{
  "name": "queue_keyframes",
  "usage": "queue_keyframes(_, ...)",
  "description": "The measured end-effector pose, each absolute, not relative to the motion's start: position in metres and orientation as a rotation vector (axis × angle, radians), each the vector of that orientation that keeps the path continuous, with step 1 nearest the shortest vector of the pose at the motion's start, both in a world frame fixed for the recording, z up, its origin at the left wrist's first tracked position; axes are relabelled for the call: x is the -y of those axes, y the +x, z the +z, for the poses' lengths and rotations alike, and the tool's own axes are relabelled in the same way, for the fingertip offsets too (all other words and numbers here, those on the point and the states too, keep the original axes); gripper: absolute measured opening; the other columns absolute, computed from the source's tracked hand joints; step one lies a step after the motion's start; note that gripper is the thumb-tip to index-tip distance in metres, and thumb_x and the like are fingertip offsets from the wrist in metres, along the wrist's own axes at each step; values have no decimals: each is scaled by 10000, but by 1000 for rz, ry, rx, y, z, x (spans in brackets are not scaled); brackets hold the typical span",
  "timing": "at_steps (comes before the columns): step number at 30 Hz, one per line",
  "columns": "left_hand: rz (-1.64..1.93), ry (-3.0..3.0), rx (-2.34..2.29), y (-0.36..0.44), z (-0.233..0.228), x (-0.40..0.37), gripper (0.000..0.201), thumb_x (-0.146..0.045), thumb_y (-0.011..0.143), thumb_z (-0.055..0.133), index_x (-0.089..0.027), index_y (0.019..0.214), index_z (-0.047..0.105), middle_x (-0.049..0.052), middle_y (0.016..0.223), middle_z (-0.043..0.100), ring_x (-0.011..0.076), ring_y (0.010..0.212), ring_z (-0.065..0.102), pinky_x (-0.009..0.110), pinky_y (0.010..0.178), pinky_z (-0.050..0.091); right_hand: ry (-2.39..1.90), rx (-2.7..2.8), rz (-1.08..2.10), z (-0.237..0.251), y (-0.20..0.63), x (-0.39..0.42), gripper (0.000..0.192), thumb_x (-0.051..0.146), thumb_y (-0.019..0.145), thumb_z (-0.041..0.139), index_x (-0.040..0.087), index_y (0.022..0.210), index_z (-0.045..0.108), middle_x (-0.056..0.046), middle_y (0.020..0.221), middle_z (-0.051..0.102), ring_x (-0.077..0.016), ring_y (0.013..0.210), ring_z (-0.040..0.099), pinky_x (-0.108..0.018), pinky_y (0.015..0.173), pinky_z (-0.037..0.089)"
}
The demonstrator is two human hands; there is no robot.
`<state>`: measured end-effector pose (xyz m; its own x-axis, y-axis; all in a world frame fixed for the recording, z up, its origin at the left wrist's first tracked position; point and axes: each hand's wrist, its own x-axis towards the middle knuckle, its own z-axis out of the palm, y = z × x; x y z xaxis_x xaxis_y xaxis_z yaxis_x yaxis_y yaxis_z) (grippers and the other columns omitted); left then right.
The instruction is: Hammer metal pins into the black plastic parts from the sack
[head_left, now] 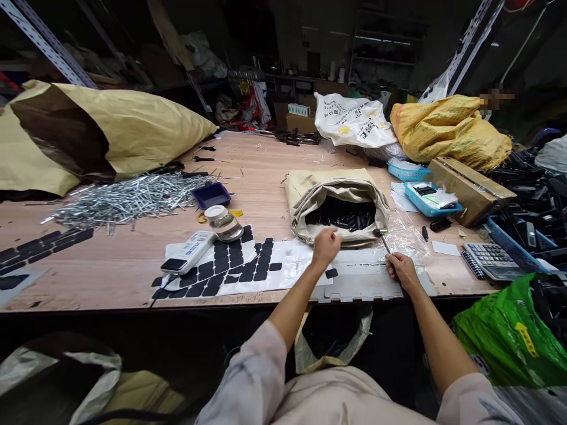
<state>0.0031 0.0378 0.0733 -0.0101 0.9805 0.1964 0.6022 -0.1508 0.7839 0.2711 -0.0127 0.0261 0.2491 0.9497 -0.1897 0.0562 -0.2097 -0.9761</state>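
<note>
My right hand (402,270) is closed around a thin metal rod with a black head (384,241). The rod points up and away, its black end beside the right rim of a beige sack. That sack (305,198) lies with its rolled mouth facing me and holds many small black parts (354,221). Just in front of the mouth's left side is my left hand (326,245), its fingers curled together; whatever they hold, if anything, is hidden. A white sheet with black stickers (237,262) lies below and left of the left hand.
Left on the table are a heap of metal rods (133,198), a purple tray (211,195), a glass jar (225,224) and a white device (189,252). On the right stand a calculator (494,260), blue baskets (432,199) and a cardboard box (469,186). An open bag (305,348) hangs below the table edge.
</note>
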Motion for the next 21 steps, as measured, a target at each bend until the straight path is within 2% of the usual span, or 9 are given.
queue_keyframes(4, 843, 1556, -2055, 0, 77, -125, 254, -209, 947, 508, -143, 913, 752, 164, 976, 742, 270, 978, 689, 350, 847, 497, -1564, 993, 1105, 24, 270, 11, 350, 481, 707, 762, 194, 655, 569, 19, 561, 574, -84, 387, 447, -200, 324, 327)
queue_keyframes(9, 615, 1534, -2171, 2, 68, -158, 158, -284, 873, 664, -139, 908, 717, 215, 1068, 722, 333, 1012, 697, 386, 810, 503, -1564, 992, 1125, 24, 271, 10, 329, 473, 740, 747, 197, 671, 582, 17, 558, 576, -90, 389, 454, -204, 327, 332)
queue_keyframes(13, 491, 1552, -2196, 7, 62, -158, 173, -272, 807, 722, -138, 915, 714, 196, 1043, 721, 330, 1010, 692, 366, 782, 504, -1551, 985, 1136, 25, 271, 11, 318, 472, 740, 744, 199, 681, 593, 19, 552, 578, -95, 384, 449, -213, 325, 328)
queue_keyframes(15, 493, 1634, -2165, 7, 57, -152, 189, -251, 792, 719, -155, 955, 715, 179, 1098, 704, 315, 1018, 688, 356, 795, 502, -1555, 983, 1133, 25, 271, 11, 321, 476, 735, 745, 201, 676, 589, 20, 548, 577, -96, 381, 449, -214, 323, 325)
queue_keyframes(18, 618, 1817, -2099, 1, 48, -137, 233, -217, 820, 667, -197, 1051, 697, 142, 1164, 674, 288, 1036, 669, 355, 839, 493, -1561, 991, 1122, 23, 271, 10, 329, 484, 731, 747, 205, 673, 583, 21, 546, 577, -96, 378, 450, -214, 320, 320)
queue_keyframes(21, 814, 1838, -2060, -7, 50, -120, 220, -218, 843, 654, -215, 1060, 686, 104, 1082, 684, 271, 1032, 638, 358, 873, 481, -1557, 1001, 1116, 21, 272, 10, 330, 484, 730, 752, 203, 681, 587, 21, 548, 582, -95, 380, 453, -212, 323, 330)
